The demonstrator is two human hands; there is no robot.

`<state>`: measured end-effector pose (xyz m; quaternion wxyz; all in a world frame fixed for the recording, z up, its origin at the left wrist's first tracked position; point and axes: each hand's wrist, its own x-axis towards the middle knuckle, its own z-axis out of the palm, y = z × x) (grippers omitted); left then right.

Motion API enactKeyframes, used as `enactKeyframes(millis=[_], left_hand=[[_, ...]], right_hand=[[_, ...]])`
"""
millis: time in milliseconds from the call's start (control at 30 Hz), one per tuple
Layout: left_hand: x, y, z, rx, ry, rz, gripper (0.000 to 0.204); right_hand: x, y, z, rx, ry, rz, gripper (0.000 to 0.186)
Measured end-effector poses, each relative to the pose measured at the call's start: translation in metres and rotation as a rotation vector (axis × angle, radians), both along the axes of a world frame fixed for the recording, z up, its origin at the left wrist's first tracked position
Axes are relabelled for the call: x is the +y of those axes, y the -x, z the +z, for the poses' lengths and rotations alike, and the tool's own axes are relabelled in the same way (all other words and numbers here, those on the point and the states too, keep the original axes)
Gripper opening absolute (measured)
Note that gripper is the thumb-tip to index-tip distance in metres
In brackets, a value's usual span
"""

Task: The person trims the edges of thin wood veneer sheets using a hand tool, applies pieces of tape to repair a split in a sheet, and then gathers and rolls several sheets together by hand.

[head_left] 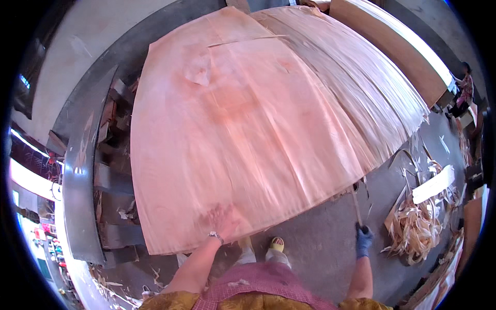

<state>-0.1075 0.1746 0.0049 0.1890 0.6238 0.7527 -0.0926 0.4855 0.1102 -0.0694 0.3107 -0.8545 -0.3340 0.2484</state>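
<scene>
A large pale pink wood veneer sheet (248, 155) lies on top of a stack, with a streaked, more silvery veneer layer (372, 103) showing to its right. My left hand (223, 219), bare with a metal band at the wrist, lies spread on the sheet near its front edge. Beside the right front edge, my right hand (363, 237) in a blue glove is closed around a narrow veneer strip (356, 206) that runs up toward the stack.
A pile of veneer scraps (413, 232) lies on the floor at right. A metal frame with slats (82, 206) runs along the left. A tall board stack (387, 57) stands at back right, where another person (462, 88) stands. My sandalled feet are below the sheet's edge.
</scene>
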Motion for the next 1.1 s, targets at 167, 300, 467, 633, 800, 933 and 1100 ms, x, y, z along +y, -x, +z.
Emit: enactKeyframes(millis=[167,300,467,633,800,933,1100], left_hand=[[0.001,-0.001,0.009,0.051,0.036,-0.01,0.079],[0.01,0.0,0.025,-0.082,0.19,-0.024,0.082],[0.004,0.018,0.036,-0.057,0.164,-0.021,0.078],[0.02,0.016,0.064,-0.162,0.26,-0.098,0.079],[0.001,0.02,0.014,-0.032,-0.148,-0.012,0.074],[0.012,-0.025,0.02,-0.355,-0.042,0.019,0.071],[-0.004,-0.08,0.013,-1.013,-0.001,0.18,0.056]], right_hand=[[-0.043,-0.098,0.065,-0.407,-0.079,-0.041,0.031],[-0.035,-0.103,0.112,-0.613,-0.152,0.031,0.025],[0.037,0.055,0.127,-0.332,-0.211,0.256,0.025],[0.095,0.172,0.113,0.353,0.031,0.16,0.034],[0.04,0.23,0.102,-0.127,0.019,0.355,0.042],[-0.054,0.259,0.108,0.203,0.07,0.352,0.031],[-0.106,0.267,0.133,0.025,0.107,0.425,0.031]])
